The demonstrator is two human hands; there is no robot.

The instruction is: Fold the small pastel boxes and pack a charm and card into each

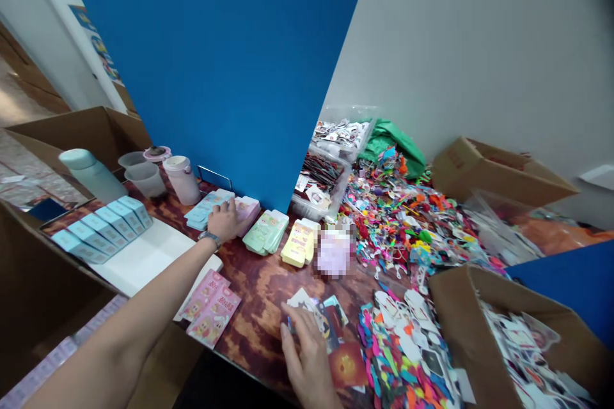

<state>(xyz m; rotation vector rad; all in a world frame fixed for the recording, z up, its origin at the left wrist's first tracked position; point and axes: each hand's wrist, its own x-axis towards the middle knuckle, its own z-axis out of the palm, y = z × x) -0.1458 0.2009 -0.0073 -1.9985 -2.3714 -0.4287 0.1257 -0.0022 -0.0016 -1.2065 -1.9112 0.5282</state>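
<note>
My left hand [224,220] reaches over the far edge of the table, its fingertips on the stacks of flat light blue packs [202,209] and pink packs [246,212]; whether it grips one cannot be made out. Green packs [267,231], yellow packs [300,243] and a blurred lilac stack [334,252] continue the row to the right. Near the front edge, my right hand [306,348] is open above several cards [330,326], fingers slightly bent. Pink printed packs [214,317] lie at the table's left front.
Light blue boxes [103,230] stand on a white board [153,255] at left, near bottles [182,180] and cups. Heaps of colourful small pieces [407,223] cover the right side, with cardboard boxes [460,326] beyond. A blue partition [215,64] rises behind.
</note>
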